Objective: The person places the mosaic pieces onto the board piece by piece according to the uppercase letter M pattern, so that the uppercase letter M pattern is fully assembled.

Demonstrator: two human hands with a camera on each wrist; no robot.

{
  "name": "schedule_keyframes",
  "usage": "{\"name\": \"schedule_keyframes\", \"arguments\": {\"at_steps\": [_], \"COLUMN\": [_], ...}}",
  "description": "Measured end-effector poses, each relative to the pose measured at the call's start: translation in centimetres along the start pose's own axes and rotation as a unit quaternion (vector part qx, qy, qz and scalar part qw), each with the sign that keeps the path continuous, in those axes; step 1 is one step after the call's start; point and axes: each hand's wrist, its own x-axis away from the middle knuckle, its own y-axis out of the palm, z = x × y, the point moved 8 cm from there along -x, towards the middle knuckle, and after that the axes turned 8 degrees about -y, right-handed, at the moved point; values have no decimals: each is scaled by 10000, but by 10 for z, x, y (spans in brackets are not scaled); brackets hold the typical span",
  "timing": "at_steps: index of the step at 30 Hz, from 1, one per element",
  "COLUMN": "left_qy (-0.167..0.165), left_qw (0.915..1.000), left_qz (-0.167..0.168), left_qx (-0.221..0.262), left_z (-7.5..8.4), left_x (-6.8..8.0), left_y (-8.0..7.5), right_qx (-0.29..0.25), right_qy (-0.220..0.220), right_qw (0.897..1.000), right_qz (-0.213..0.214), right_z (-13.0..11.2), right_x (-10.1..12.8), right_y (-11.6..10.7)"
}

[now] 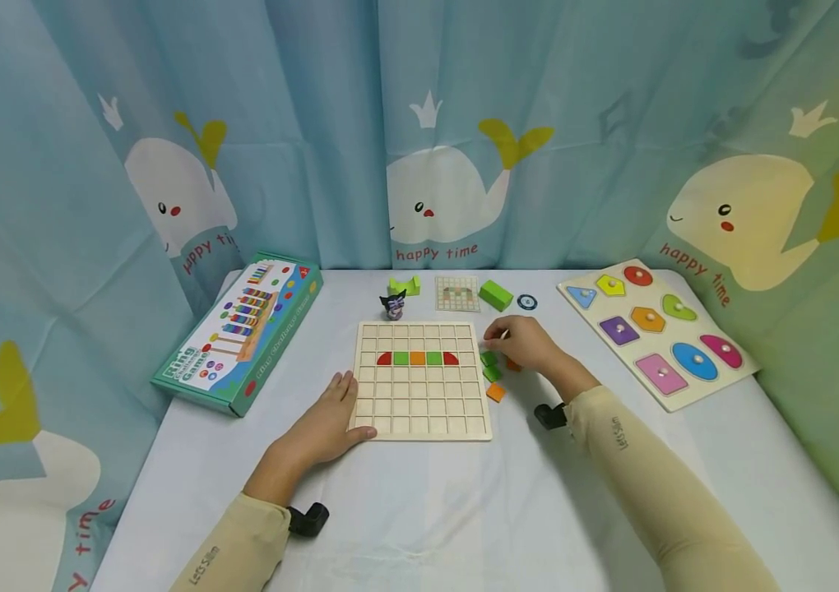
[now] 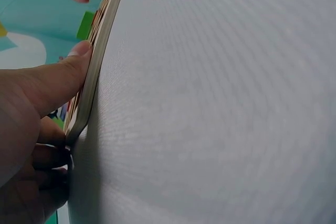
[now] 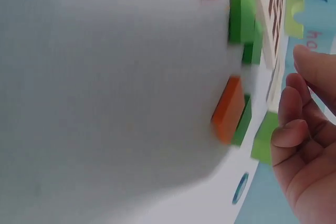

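With the left hand (image 1: 326,423) flat against the grid board (image 1: 421,380) and the right hand (image 1: 526,344) curled empty above the loose tiles (image 1: 493,374), a careless grab could scatter them — or jolt the placed row.

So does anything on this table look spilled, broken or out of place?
Nothing stands out. The grid board lies flat with five pieces in a neat row; loose tiles sit beside its right edge. The left hand rests on the board's corner, and the right hand hovers over the tiles.

White-covered bench (image 1: 419,510). Grid board (image 1: 421,380) at centre; game box (image 1: 242,331) at 10 o'clock; shape puzzle (image 1: 656,331) at 2 o'clock; loose blocks (image 1: 493,375) just right of board.
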Motion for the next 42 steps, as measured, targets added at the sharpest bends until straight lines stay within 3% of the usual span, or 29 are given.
{"name": "schedule_keyframes", "arguments": {"at_steps": [10,19,42], "left_qy": [31,18,-22], "left_qw": [10000,10000,10000], "left_qz": [47,70,33], "left_qx": [-13,-69,-89], "left_z": [-2,-3,-4], "left_x": [-1,-2,-4], "left_y": [0,0,3], "right_qx": [130,119,-106], "right_qy": [325,347,518], "right_qw": [9994,9993,9984], "right_qz": [75,101,211], "right_z": [26,45,50], "right_x": [6,10,14], "right_y": [-12,-12,-12]}}
